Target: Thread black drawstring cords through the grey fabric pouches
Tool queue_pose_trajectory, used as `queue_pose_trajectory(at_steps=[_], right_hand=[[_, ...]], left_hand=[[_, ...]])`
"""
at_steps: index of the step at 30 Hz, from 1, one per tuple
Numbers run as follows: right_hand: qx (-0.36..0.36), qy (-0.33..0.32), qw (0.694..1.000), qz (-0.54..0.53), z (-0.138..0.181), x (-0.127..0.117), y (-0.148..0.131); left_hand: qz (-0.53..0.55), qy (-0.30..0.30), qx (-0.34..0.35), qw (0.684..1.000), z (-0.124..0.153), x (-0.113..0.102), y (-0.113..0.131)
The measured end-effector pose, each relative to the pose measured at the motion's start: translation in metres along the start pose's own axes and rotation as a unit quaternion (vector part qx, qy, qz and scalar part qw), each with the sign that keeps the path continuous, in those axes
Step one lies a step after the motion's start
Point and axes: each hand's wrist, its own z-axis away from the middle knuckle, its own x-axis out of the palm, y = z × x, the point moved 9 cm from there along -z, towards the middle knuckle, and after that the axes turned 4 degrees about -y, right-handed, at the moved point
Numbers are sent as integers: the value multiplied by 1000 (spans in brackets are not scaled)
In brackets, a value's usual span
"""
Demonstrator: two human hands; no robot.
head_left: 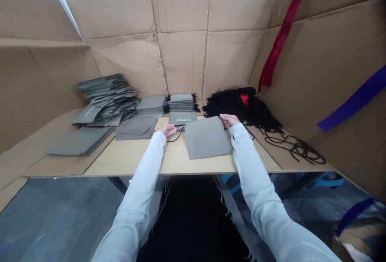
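Note:
A flat grey fabric bag lies in front of me on the table, tilted slightly. At its upper right corner my right hand pinches the edge, with a bit of dark cord by the fingers. My left hand is closed on a thin, shiny rod that reaches to the bag's upper left corner. From near the left fingers a black cord loops down onto the table. Just behind the bag rests another grey bag marked INTEX.
Grey bags are heaped at the left, with flatter stacks beside them. A corded stack stands at the back. Black cords pile up at right; loose ones trail near the edge. Red and blue strips hang along the cardboard wall.

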Motion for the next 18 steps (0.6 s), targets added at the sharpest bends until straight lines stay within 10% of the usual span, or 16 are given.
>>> queue_pose_trajectory(at_steps=[18], right_hand=[[-23,17,999,-34,2,11,-9]], left_hand=[[33,31,-17,999,5,-1,4]])
